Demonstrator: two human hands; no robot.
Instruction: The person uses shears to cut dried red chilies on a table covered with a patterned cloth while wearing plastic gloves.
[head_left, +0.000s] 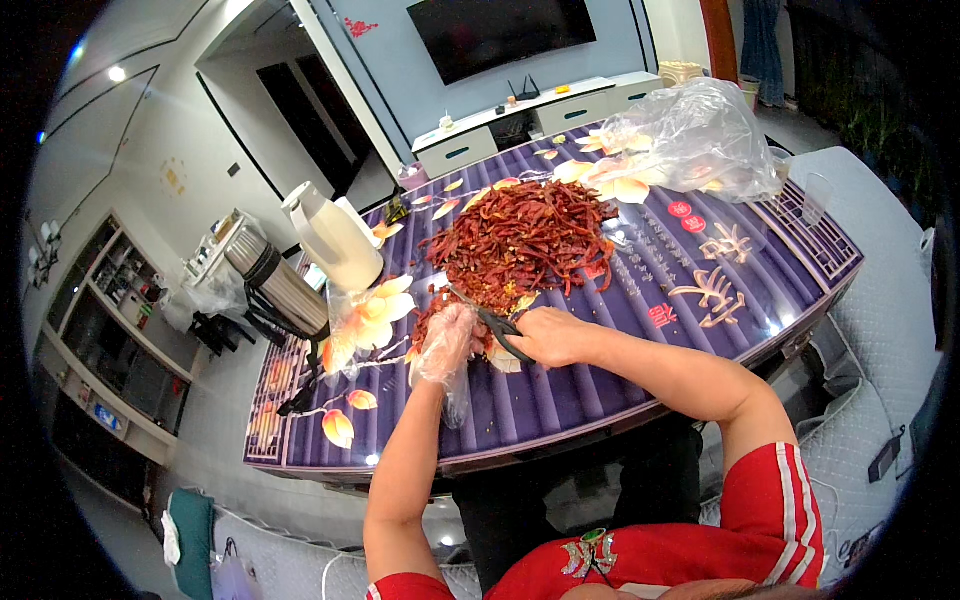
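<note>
A clear plastic glove covers my left hand (448, 336). Its fingers are curled around dried red chili peppers, mostly hidden by the glove. My right hand (547, 337), bare, grips the black handles of a pair of scissors (496, 324). The scissor blades point up and left, just beside the gloved fingers. Beyond both hands rises a large heap of dried red chili peppers (525, 232). Small cut chili pieces (426, 313) and pale yellow seeds lie along the heap's near side.
The purple floral-patterned table (600, 382) carries a cream jug (337, 240) and a steel vacuum flask (277, 285) on the left. A large clear plastic bag (697, 142) sits at the back right, near a clear cup (816, 199). A quilted sofa (877, 300) runs along the right.
</note>
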